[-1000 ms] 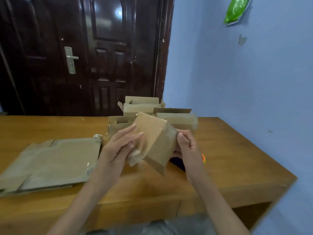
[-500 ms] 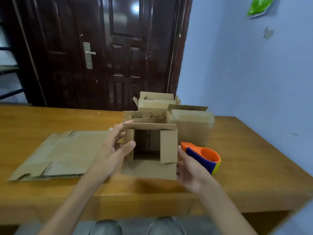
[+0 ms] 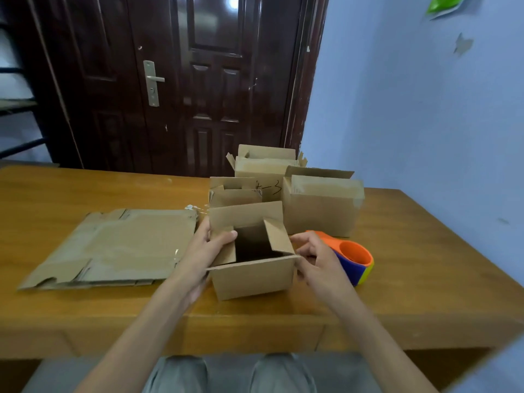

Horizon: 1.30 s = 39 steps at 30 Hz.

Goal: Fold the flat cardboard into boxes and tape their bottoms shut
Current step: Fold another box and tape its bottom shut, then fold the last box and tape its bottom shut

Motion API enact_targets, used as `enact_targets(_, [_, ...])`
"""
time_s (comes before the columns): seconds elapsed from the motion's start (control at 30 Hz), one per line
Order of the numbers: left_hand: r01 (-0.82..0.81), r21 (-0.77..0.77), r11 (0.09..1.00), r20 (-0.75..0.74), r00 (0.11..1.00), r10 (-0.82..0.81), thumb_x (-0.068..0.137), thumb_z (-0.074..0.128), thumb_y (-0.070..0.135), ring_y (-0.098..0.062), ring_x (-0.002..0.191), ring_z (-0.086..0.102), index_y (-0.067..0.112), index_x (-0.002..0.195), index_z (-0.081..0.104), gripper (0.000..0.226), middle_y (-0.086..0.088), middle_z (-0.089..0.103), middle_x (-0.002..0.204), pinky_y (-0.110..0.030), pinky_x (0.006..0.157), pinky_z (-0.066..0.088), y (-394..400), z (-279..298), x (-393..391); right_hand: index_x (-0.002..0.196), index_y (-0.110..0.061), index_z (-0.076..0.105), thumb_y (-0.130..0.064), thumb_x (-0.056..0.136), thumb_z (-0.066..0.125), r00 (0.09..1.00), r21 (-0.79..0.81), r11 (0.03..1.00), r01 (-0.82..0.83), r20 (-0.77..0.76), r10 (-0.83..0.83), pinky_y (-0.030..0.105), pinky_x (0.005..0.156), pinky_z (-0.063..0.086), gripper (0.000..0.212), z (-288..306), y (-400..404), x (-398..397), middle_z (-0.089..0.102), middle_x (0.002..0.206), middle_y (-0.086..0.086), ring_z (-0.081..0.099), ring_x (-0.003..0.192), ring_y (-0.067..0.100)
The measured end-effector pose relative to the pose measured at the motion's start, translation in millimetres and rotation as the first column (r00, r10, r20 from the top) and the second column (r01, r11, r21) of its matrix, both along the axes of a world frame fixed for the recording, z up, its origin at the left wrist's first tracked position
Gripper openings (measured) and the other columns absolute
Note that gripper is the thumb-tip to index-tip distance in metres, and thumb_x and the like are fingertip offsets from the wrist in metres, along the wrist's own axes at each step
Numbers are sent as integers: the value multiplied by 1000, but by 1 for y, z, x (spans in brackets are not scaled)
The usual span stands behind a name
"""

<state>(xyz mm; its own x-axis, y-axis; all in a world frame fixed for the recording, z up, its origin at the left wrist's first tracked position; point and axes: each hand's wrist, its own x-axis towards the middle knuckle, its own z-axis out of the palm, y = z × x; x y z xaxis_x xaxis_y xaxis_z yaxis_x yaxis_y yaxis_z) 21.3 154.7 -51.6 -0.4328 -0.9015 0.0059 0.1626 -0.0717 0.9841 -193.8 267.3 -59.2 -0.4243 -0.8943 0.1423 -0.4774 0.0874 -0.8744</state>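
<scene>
A small brown cardboard box stands upright on the wooden table, its top flaps open and its dark inside showing. My left hand grips its left flap and side, thumb over the flap. My right hand pinches the box's front right corner. A stack of flat cardboard lies to the left. An orange, blue and yellow tape dispenser sits just right of my right hand, partly hidden by it.
Three folded boxes stand behind: a large one at right, one at the back, a small one directly behind the held box. A dark door and a blue wall lie beyond the table.
The box was tilted in the air with its bottom facing me; it has been turned upright and set down on the table, opening now facing up. Both hands stayed on it.
</scene>
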Motion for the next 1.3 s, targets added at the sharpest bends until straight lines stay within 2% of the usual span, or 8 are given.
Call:
enact_targets(0.2, [14,-95,995,268,963,12,79,83,60,-16,128,57,40,147,43,81,9,60,138,-48,115,46,-9,-5,-17,113,-31,66,-53,107,46,989,229,972,47,124,-77,25,54,54,31,21,-15,-10,70,98,-11,73,64,9])
enact_targets(0.27, [58,-70,996,357,934,-30,65,85,72,-19,131,52,37,152,37,105,9,54,143,-47,117,42,-15,3,-19,118,-30,61,-73,100,39,1000,334,942,-13,0,14,23,56,55,52,38,-19,-14,69,105,-11,75,68,9])
enact_targets(0.4, [135,-17,991,483,869,-110,83,81,52,-22,125,50,34,148,35,81,3,50,135,-42,112,40,-23,5,-18,109,-21,61,-82,87,53,943,528,844,-91,-227,244,23,67,57,65,71,-23,-16,73,100,-1,78,73,10])
enact_targets(0.5, [104,-18,994,415,906,-87,94,71,40,-15,109,55,30,145,40,60,-4,54,139,-38,102,41,-28,9,-25,103,-16,65,-75,91,57,924,589,804,-85,-255,285,19,57,51,60,78,-34,-13,75,95,3,79,71,14])
enact_targets(0.6, [127,-17,992,204,972,-121,106,55,7,-40,127,54,-5,151,40,50,-24,49,151,-38,100,44,-28,0,-9,108,-9,68,-56,104,48,960,543,833,-105,-162,227,23,59,56,51,75,-37,-12,76,97,8,79,71,22])
enact_targets(0.77, [15,115,993,-80,997,-6,108,37,49,-30,119,62,29,133,66,44,-9,72,126,-46,91,55,1,-1,-5,115,-12,70,-38,107,35,976,424,883,-200,168,140,38,77,60,44,70,-14,-26,81,97,8,79,86,30])
enact_targets(0.97, [-9,113,994,-277,960,40,107,38,38,-27,111,61,22,141,63,45,-17,66,136,-37,82,54,-14,-32,8,126,-12,63,-32,110,42,923,275,951,-139,383,24,36,64,59,33,26,-4,-28,80,97,11,79,90,32])
enact_targets(1.3, [-179,17,984,-261,949,177,100,57,43,-26,112,62,26,141,57,44,-13,66,135,-41,89,53,-3,-47,14,142,-34,52,-34,105,62,969,-25,981,191,163,-185,30,69,64,38,-5,-10,-17,71,123,-4,74,95,14])
